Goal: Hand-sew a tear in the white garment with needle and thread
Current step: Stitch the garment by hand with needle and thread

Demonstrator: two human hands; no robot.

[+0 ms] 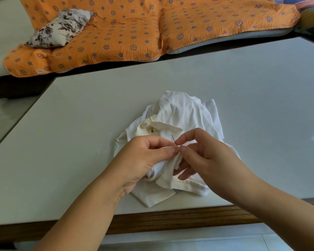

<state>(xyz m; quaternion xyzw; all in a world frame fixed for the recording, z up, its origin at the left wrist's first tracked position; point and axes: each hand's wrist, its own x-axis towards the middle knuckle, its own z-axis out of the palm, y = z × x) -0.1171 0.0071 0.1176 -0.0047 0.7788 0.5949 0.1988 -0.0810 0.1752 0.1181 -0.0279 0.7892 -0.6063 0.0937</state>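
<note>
Between my fingertips, just over the near part of the cloth, the work comes together. My right hand [207,153] pinches the needle [173,138] between thumb and forefinger, low on its shaft. Its free end slants up and away from me, and my other fingers hang loosely spread below. My left hand [143,156] is closed on a fold of the white garment [181,111], thumb pressed against forefinger. I judge that this holds the cloth taut and lifted right beside the needle, so the fabric cannot slide as the needle goes through. The two pinches almost touch, which gives me control over a very small stitch. The tear itself is hidden under my fingers, and the thread on the needle is too fine to make out, so I cannot tell how much is sewn.

The rest of the garment lies crumpled in a heap on the pale table [80,105], near my edge of it. Just to the left of the heap, a loose curl of white thread [106,144] rests on the tabletop. Beyond the table stretches an orange quilted cover [134,33] with blue stars, with a floral cushion [62,28] lying on it.
</note>
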